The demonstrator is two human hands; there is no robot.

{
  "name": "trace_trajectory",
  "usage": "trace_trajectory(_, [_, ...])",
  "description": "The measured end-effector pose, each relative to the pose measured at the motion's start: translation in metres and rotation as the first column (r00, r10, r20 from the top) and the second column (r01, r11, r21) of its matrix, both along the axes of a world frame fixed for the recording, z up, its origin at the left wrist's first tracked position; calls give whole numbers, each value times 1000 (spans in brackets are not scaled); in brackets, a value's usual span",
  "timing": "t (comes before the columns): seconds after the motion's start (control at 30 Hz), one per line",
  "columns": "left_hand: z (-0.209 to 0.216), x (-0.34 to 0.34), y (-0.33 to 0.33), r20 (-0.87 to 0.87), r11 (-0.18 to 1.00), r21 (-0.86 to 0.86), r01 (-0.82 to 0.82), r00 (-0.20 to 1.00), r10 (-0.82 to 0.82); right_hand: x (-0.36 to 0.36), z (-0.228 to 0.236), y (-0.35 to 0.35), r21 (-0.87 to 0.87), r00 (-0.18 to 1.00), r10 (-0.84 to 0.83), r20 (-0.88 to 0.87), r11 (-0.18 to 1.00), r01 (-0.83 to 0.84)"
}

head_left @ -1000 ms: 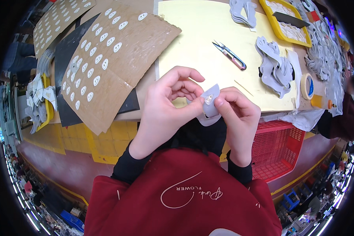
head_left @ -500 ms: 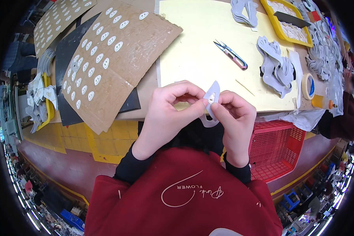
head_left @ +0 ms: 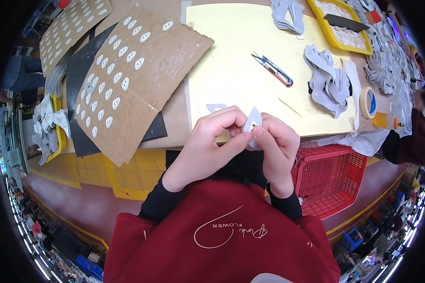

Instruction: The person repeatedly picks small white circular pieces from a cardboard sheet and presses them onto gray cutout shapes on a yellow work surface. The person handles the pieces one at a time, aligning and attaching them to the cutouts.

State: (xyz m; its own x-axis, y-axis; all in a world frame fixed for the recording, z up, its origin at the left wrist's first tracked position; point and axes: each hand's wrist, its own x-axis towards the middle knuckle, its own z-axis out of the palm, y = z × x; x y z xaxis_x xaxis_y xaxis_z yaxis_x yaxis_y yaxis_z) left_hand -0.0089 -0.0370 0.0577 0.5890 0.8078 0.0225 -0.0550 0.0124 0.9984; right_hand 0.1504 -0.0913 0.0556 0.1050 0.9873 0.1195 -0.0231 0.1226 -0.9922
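Both hands pinch a thin, pale grey cut piece near the table's front edge. Its pointed tip stands up between the fingers, with a whitish patch and a small dark hole by the thumbs. My left hand is closed on its left side, thumb against fingers. From the other side my right hand grips it, its thumb beside the hole. Behind my left knuckles a grey pointed end shows; whether it belongs to the same piece I cannot tell. Thread snips and a thin yellowish stick lie beyond.
Cardboard with rows of white oval pieces lies left. Grey cut pieces are heaped right, near a tape roll and an orange bottle. A divided yellow tray stands far right; a red basket sits below the edge.
The held piece has turned and come slightly lower, its tip now more upright. A grey pointed end now shows behind my left hand. Both hands keep their pinch.
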Motion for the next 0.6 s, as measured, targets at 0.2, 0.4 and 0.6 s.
trace_trajectory(0.2, [0,2,0,68,995,-102,12,998,-5,11,-8,4,-68,982,122,-146,989,-133])
trace_trajectory(0.4, [4,-1,2,24,985,-102,142,990,-140,20,-14,8,78,954,247,-169,968,-237])
trace_trajectory(0.6, [1,1,5,104,990,-59,131,987,-125,13,-2,6,-72,940,150,-307,981,-180])
